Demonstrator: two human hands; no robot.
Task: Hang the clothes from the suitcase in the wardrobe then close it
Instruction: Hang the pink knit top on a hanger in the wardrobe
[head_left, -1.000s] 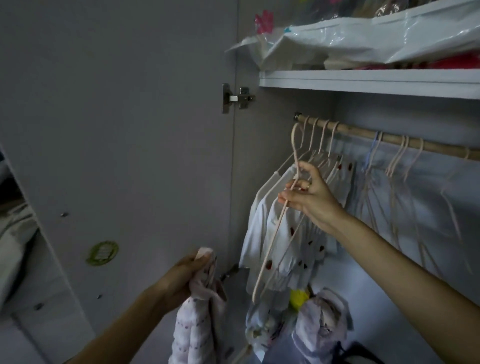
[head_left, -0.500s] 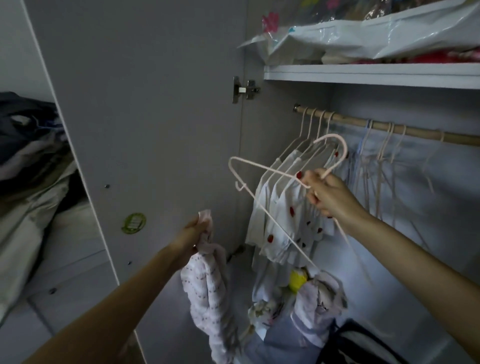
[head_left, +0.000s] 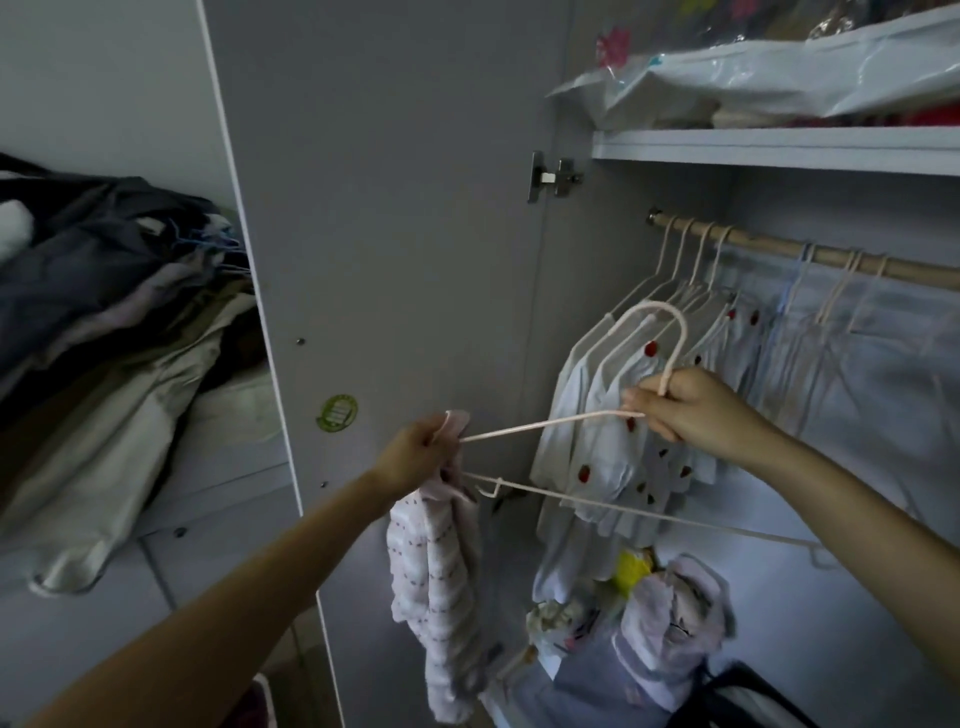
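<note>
Both hands are gripping: the right hand (head_left: 698, 410) is pinching a pink hanger (head_left: 550, 423) at its neck, the left hand (head_left: 415, 457) is clutching a striped garment (head_left: 441, 582) at the hanger's tip

Hands: 2, left hand (head_left: 415, 454) and right hand (head_left: 696, 410). Loose pale hanger (head_left: 571, 499): 1. Pink patterned garment (head_left: 441, 582): 1. Wooden rail (head_left: 831, 257): 1. Hooks on the rail: at least 7, the far ones blurred. Open door (head_left: 389, 208): 1. Door hinge (head_left: 553, 176): 1. Green sticker (head_left: 337, 413): 1. Shelf (head_left: 779, 150): 1.
</note>
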